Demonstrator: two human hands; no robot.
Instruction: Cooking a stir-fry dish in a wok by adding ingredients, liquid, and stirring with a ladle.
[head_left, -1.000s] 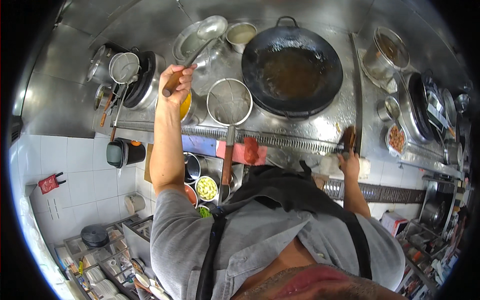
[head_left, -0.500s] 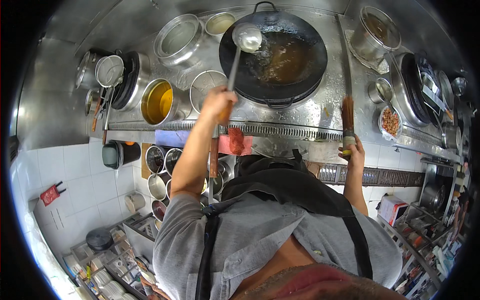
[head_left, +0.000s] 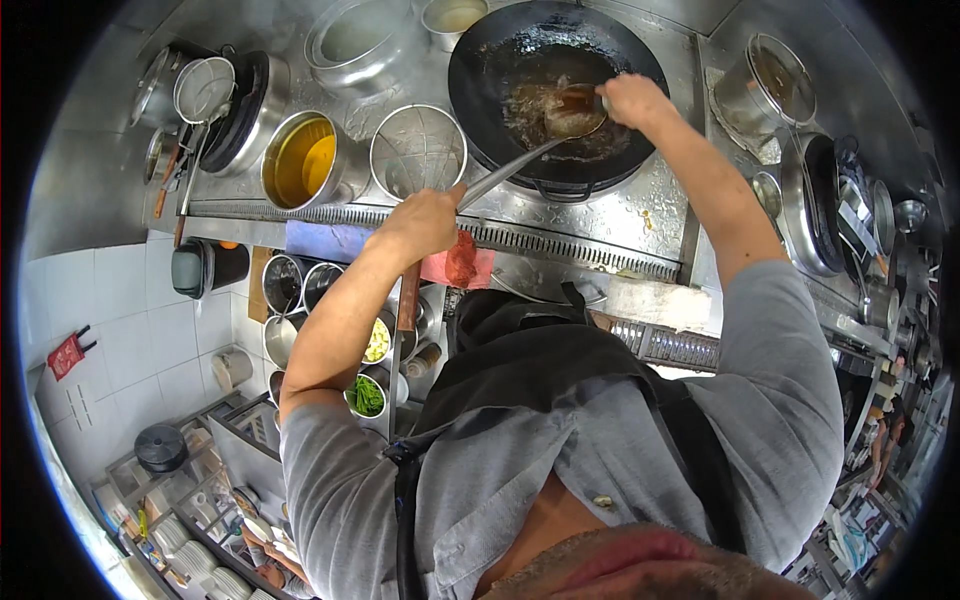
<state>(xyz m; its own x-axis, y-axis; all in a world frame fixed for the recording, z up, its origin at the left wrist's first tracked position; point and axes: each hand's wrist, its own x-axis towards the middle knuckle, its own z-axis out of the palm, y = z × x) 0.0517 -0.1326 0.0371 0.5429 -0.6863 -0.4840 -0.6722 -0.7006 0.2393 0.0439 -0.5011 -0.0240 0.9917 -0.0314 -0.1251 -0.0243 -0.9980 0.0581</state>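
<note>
Swung across from the right of the frame, the brush (head_left: 577, 97) is now in the wok (head_left: 482, 105) at upper centre, bristles at the bowl of the ladle (head_left: 510, 175), which has shifted rightward too. The right hand (head_left: 636, 101) clasps the brush; the left hand (head_left: 421, 221), left of centre, wraps the ladle's handle near the strainer (head_left: 410, 150).

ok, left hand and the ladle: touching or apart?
Touching. The head view shows the left hand closed around the handle end of the ladle, whose metal shaft runs out from the fist over the wok.
</note>
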